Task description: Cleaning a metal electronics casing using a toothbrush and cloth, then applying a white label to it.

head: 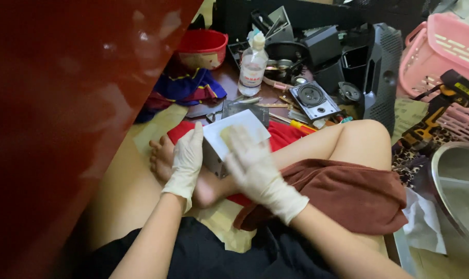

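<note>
Gloved hands meet on a small grey metal box (216, 155) that rests on the person's crossed legs, near the middle of the view. The left hand (187, 155) cups the box's left side, fingers curled against its wall to steady it. The right hand (252, 163) lies flat on the box's pale top face, blurred by motion, and seems to press a yellowish pad (228, 133) against it; whether the fingers grip the pad or only push on it I cannot tell. Rubbing goes best, I judge, with the left hand bracing firmly and the right keeping even, flat pressure so the box does not tip off the legs. Under the box lies a red cloth (283, 135). Farther off stand a clear plastic bottle (252, 67), a small square speaker panel (313, 99) and a red bowl (202, 47). To the far right sits a pink basket (441, 46), and nearer on the right a metal basin (459, 181).
</note>
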